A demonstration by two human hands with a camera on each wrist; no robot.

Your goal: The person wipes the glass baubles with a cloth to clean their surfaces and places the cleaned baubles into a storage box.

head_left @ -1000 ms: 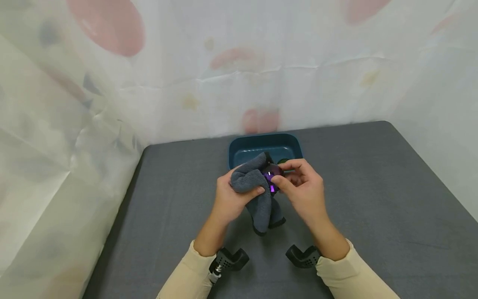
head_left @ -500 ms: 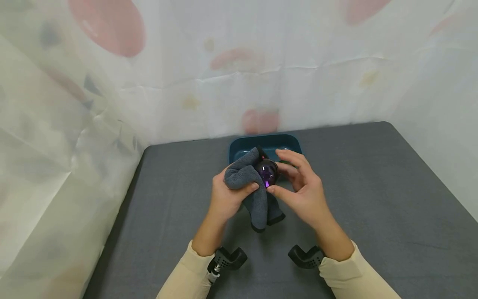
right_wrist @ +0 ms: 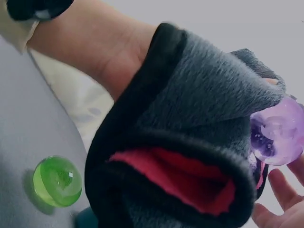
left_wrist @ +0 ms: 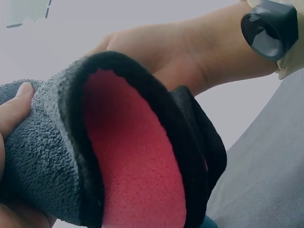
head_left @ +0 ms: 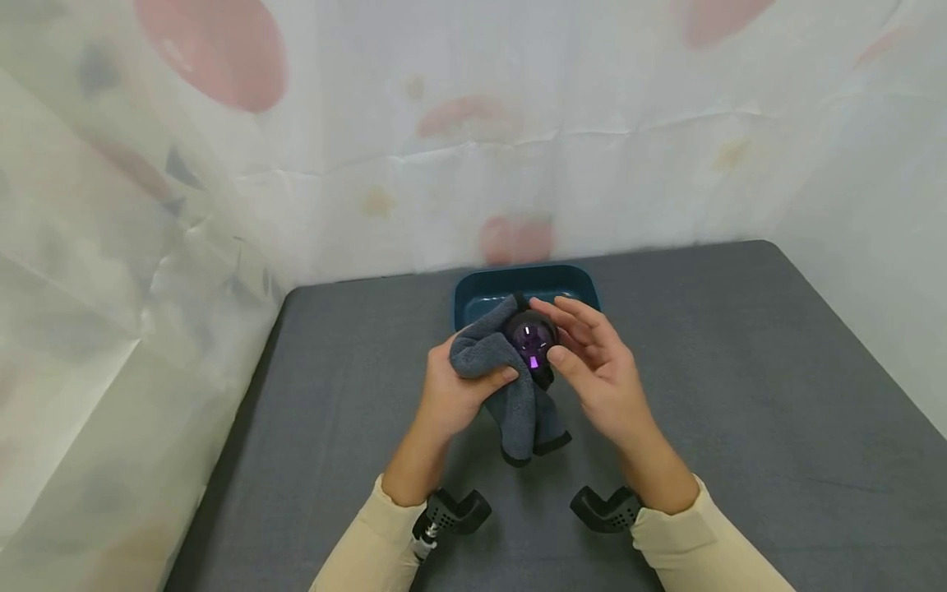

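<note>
Centrally, a clear purple ball (head_left: 533,339) sat above the gray table (head_left: 740,395), held between two hands just in front of a tray. A gray cloth (head_left: 510,386) with a black edge and a red inner side (left_wrist: 137,156) wrapped the ball from its 9 o'clock side, and the cloth's loose end hung down toward 6 o'clock. The left hand (head_left: 459,395) gripped the bunched cloth, thumb pressed on top of the fabric. The right hand (head_left: 602,378) cupped the ball from 3 o'clock, thumb and fingertips curled around it and touching its surface.

At 12 o'clock from the hands stood a dark blue tray (head_left: 481,289), mostly hidden behind the cloth and fingers in the head view. The right wrist view showed a clear green ball (right_wrist: 57,181) lying down beside the cloth; whether it rested inside the tray could not be told.

Cream sleeves (head_left: 377,551) covered both forearms, each with a black wrist mount (head_left: 453,511).
</note>
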